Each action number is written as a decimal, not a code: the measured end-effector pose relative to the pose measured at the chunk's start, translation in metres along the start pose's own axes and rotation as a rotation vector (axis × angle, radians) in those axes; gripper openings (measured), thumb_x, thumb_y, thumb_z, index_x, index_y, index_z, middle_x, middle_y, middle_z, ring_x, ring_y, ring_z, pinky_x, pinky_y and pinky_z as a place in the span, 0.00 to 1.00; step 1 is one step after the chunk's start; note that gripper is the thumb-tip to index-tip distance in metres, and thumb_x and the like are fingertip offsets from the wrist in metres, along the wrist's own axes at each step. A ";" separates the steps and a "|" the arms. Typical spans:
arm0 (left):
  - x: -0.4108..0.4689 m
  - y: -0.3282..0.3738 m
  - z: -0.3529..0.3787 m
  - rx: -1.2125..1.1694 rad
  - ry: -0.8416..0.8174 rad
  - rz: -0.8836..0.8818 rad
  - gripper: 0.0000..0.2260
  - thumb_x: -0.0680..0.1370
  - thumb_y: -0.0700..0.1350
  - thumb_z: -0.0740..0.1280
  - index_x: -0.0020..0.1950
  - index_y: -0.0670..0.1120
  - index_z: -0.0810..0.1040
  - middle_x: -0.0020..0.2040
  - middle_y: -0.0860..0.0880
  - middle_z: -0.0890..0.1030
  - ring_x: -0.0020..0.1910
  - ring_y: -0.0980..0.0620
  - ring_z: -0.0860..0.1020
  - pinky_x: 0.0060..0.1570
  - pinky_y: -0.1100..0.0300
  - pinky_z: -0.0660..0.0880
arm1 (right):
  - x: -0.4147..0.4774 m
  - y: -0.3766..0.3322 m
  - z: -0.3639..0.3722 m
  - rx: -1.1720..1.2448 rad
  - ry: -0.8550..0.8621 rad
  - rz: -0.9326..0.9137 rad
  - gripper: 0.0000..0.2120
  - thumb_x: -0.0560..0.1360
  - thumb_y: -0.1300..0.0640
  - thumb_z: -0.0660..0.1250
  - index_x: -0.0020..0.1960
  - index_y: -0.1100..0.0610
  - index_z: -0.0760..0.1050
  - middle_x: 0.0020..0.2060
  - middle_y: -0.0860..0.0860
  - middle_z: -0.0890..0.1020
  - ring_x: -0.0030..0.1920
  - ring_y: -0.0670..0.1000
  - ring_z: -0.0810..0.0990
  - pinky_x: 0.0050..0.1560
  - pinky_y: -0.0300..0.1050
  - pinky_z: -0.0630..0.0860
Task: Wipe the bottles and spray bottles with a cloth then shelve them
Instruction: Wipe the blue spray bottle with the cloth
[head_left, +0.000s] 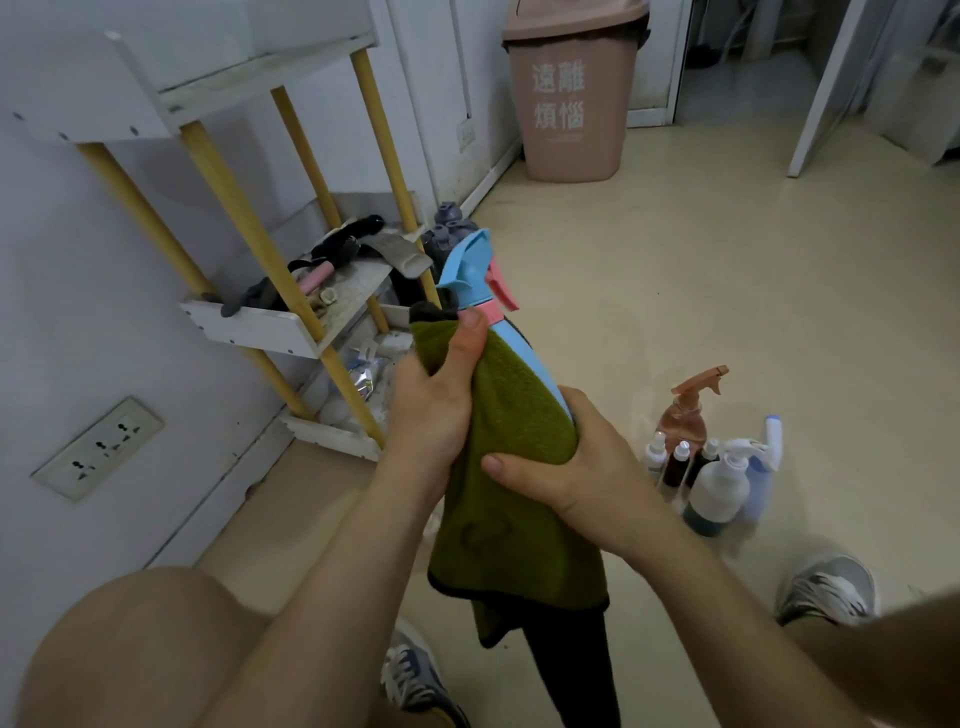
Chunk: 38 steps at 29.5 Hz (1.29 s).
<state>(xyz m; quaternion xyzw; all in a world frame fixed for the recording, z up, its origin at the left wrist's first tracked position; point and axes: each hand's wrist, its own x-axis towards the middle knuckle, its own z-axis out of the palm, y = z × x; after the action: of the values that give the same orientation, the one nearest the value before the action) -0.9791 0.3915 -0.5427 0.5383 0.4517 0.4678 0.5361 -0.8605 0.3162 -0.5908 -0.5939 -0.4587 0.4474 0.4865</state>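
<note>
The left hand (436, 400) clasps the green cloth (519, 415) around the upper body of a blue spray bottle (465, 270), with its thumb lying up along the cloth toward the pink collar. The right hand (566, 462) grasps the bottle's lower part through the cloth, fingers curled round the far side and thumb across the near side. The bottle is held in the air at the middle of the scene, tilted with its blue and pink trigger head pointing far and slightly left. The loose end of the cloth hangs down between the person's knees. Near right on the floor (727, 260) stands a cluster of bottles (717, 467), an orange sprayer (685, 410) at its far edge and a white pump bottle at the near edge. To the left, a white shelf (249, 322) with yellow posts stands against the wall, its middle tier cluttered with small dark items, too blurred to name. Just behind the sprayer head sit what may be grey-capped bottles (449, 228). A pink bin (571, 93) stands far off by the wall, and a socket (98, 447) is low on the left wall.
</note>
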 end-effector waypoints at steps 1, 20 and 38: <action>0.000 0.001 0.001 0.125 -0.016 0.038 0.17 0.71 0.63 0.66 0.39 0.50 0.80 0.39 0.50 0.84 0.40 0.55 0.83 0.44 0.55 0.81 | -0.001 0.001 0.004 -0.051 0.071 -0.017 0.40 0.54 0.33 0.76 0.62 0.40 0.67 0.52 0.39 0.79 0.51 0.42 0.80 0.52 0.48 0.80; -0.025 -0.048 0.024 -0.174 -0.152 -0.037 0.21 0.75 0.54 0.70 0.66 0.53 0.71 0.54 0.52 0.81 0.52 0.59 0.82 0.48 0.64 0.78 | 0.006 0.005 -0.005 0.397 0.135 -0.069 0.31 0.62 0.50 0.81 0.63 0.50 0.74 0.51 0.49 0.84 0.51 0.49 0.84 0.48 0.44 0.82; -0.010 -0.008 0.010 0.085 -0.241 0.019 0.23 0.64 0.51 0.78 0.55 0.43 0.80 0.48 0.48 0.86 0.48 0.50 0.85 0.50 0.53 0.81 | -0.001 0.013 0.005 0.039 0.200 -0.246 0.26 0.67 0.28 0.64 0.60 0.39 0.71 0.52 0.43 0.80 0.55 0.45 0.79 0.55 0.49 0.78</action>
<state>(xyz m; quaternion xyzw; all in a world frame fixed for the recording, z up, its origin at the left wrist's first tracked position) -0.9708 0.3802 -0.5506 0.6170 0.3985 0.3852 0.5586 -0.8638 0.3146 -0.6039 -0.5652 -0.4686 0.3318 0.5923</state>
